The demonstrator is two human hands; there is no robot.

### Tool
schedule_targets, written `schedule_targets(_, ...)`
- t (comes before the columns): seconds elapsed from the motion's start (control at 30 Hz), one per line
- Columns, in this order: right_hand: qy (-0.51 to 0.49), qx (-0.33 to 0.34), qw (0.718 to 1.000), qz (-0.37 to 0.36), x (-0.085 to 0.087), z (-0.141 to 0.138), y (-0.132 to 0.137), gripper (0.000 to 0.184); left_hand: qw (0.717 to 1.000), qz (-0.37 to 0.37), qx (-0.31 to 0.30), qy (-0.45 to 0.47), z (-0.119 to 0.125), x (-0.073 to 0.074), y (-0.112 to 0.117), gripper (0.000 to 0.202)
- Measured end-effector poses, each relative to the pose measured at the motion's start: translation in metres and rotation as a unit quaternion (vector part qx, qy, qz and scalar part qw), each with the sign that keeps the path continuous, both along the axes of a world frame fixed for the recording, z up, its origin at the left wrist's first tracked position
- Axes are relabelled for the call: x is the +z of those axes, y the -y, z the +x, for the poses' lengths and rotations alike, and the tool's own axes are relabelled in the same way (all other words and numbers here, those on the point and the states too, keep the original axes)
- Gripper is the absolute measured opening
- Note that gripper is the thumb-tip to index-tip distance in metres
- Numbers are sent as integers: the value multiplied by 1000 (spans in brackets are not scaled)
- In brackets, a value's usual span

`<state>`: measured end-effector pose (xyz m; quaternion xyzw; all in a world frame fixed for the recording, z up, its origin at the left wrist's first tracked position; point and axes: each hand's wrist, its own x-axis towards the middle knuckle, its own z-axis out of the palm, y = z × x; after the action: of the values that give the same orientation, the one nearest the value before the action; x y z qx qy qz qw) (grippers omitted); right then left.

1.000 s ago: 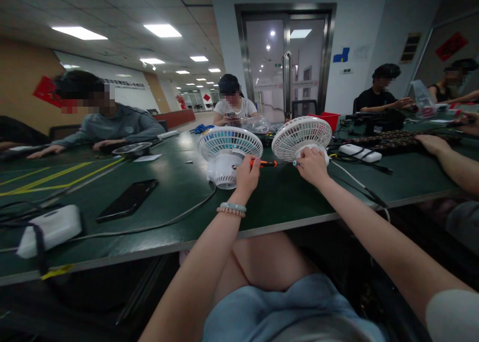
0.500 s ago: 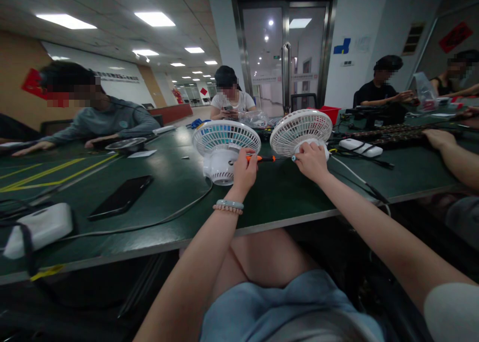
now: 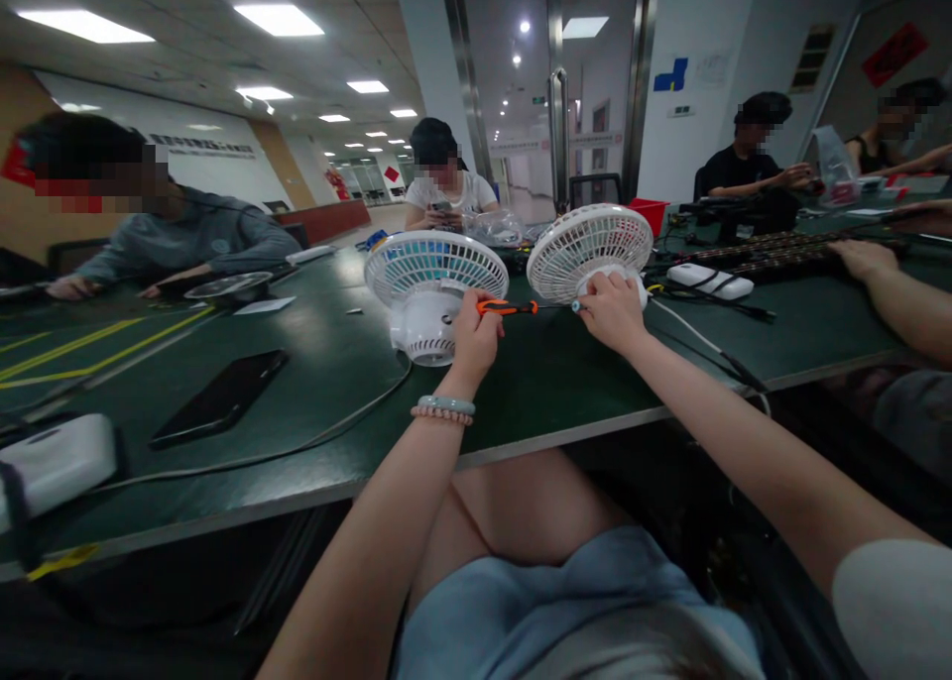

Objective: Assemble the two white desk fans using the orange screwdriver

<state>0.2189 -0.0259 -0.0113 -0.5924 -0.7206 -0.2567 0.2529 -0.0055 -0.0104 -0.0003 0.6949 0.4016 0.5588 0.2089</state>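
My left hand [image 3: 477, 333] is closed around the orange-and-black handle of a screwdriver [image 3: 513, 307], whose thin shaft points right. The shaft reaches a small pale-blue piece [image 3: 576, 305] at the fingertips of my right hand [image 3: 614, 313]. Those fingers are closed on the white rear housing of the right fan [image 3: 584, 249], which stands tilted with its round grille away from me. Just behind my left hand, the left white fan [image 3: 422, 335] rests on the table with its grille tipped upward. Whether the screwdriver tip sits in a screw is too small to tell.
On the green table [image 3: 319, 383] lie a black phone [image 3: 219, 397], a white power adapter [image 3: 66, 462] and a grey cable. A white box with a black cord [image 3: 710, 282] is at right. Several people sit around; a co-worker's hand [image 3: 867, 264] rests at far right.
The whole view has shifted slightly, so things appear further left and a little higher. Both hands keep their holds on the screwdriver and the right fan.
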Motion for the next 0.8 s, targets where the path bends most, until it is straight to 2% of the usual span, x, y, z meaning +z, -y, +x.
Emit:
schedule_targets(0.13,3,-2,1000,-1,0,0,0,23,997,-19,-46,55,2,-2,-4,26)
schedule_targets(0.27,3,-2,1000,2,-1,1,-1,24,993,-39,-77,75,3,-1,-4,28)
schedule_targets(0.53,2,-1,1000,8,-1,1,0,26,998,-17,-38,38,3,-1,-5,17)
schedule_targets(0.67,-1,1,1000,8,-1,0,1,33,1000,-12,-15,20,2,-2,-7,25)
schedule_targets(0.8,-18,-10,1000,14,-2,-3,1,36,999,-21,-26,11,2,-1,-6,30)
